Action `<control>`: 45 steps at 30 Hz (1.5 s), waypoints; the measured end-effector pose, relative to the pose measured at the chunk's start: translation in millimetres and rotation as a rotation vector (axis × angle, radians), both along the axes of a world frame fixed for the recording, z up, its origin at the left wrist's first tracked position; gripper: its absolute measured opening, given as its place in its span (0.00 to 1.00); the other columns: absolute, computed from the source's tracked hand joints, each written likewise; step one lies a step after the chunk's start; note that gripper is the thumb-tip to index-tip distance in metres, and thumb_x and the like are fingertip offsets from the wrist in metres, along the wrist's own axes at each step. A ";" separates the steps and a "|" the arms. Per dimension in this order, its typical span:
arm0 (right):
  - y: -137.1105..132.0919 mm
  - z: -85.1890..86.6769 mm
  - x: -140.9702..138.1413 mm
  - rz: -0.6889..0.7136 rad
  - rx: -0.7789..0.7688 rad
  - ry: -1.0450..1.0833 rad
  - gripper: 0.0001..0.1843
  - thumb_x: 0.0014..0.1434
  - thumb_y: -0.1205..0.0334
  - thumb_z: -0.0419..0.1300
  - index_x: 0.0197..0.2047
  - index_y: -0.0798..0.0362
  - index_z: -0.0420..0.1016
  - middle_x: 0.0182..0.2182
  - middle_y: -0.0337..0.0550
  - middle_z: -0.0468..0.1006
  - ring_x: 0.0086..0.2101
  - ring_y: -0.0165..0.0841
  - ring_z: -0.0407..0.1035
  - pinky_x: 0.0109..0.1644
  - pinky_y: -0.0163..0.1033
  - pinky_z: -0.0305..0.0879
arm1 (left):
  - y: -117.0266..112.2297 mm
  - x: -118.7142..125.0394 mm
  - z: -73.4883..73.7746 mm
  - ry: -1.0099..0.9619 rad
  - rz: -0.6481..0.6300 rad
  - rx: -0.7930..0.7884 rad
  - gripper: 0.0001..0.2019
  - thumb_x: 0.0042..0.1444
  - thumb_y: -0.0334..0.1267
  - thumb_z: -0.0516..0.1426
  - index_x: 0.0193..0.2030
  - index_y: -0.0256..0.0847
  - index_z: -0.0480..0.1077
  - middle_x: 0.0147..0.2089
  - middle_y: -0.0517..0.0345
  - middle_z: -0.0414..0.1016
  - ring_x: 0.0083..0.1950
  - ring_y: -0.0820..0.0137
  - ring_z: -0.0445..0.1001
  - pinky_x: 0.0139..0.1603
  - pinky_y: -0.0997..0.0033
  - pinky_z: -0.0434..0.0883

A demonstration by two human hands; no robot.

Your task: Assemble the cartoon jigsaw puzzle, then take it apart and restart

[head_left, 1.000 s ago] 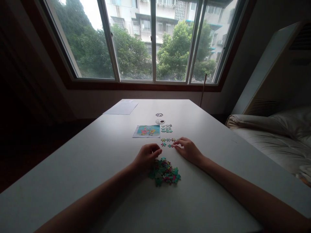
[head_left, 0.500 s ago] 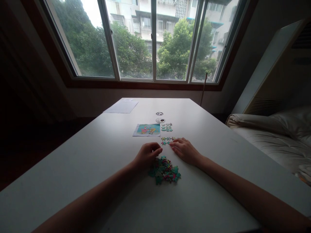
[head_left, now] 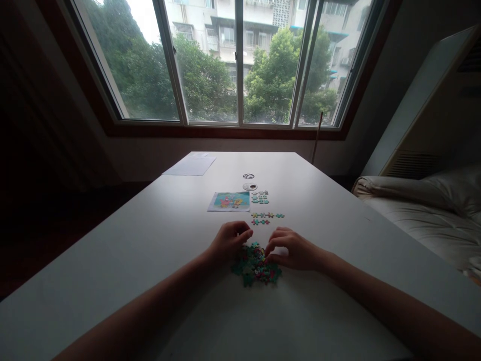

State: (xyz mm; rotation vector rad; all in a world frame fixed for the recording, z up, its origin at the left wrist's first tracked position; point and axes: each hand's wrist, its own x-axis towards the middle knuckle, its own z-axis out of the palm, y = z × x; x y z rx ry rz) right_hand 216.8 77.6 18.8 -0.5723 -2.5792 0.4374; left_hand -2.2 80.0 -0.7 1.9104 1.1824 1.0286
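Observation:
A heap of small jigsaw pieces [head_left: 252, 266], mostly green with pink and yellow bits, lies on the white table. My left hand [head_left: 230, 240] rests at the heap's left upper side, fingers curled in; whatever they may hold is hidden. Over the heap's right side is my right hand [head_left: 295, 249], its thumb and fingers apart, fingertips at the pieces. Beyond the hands, several sorted pieces [head_left: 263, 215] lie in two short rows. Farther back is another group of pieces [head_left: 260, 198], beside a picture sheet [head_left: 230, 201] showing cartoon figures on blue-green.
Two round black-and-white items [head_left: 249, 187] lie behind the picture. White paper sheets [head_left: 190, 165] sit at the table's far left corner. The white table [head_left: 150, 230] runs toward a window [head_left: 238, 65]. A padded light seat [head_left: 409, 210] stands on the right.
My right hand has drawn back from the sorted rows to the heap, its fingers now spread. A green piece shows at the right end of the upper row. My left hand stays put.

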 end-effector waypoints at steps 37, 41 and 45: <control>5.3 -2.8 1.0 -0.304 0.287 0.217 0.09 0.58 0.57 0.54 0.34 0.52 0.72 0.27 0.41 0.74 0.29 0.29 0.67 0.36 0.36 0.59 | -22.1 12.9 10.2 0.187 0.040 0.403 0.06 0.50 0.33 0.57 0.37 0.42 0.70 0.32 0.59 0.66 0.27 0.76 0.63 0.28 0.76 0.64; 3.9 -2.5 -0.3 -0.279 0.293 0.204 0.07 0.58 0.60 0.54 0.34 0.52 0.72 0.28 0.41 0.75 0.30 0.29 0.68 0.37 0.36 0.58 | -22.1 12.8 9.8 0.191 0.034 0.395 0.07 0.50 0.33 0.57 0.37 0.42 0.70 0.32 0.59 0.66 0.27 0.76 0.63 0.29 0.77 0.64; 6.4 -1.3 2.5 -0.297 0.296 0.194 0.08 0.58 0.59 0.53 0.34 0.52 0.72 0.28 0.42 0.75 0.31 0.30 0.68 0.37 0.37 0.58 | -20.3 12.7 10.8 0.192 0.037 0.379 0.08 0.50 0.34 0.57 0.39 0.40 0.69 0.32 0.59 0.66 0.26 0.76 0.62 0.29 0.76 0.64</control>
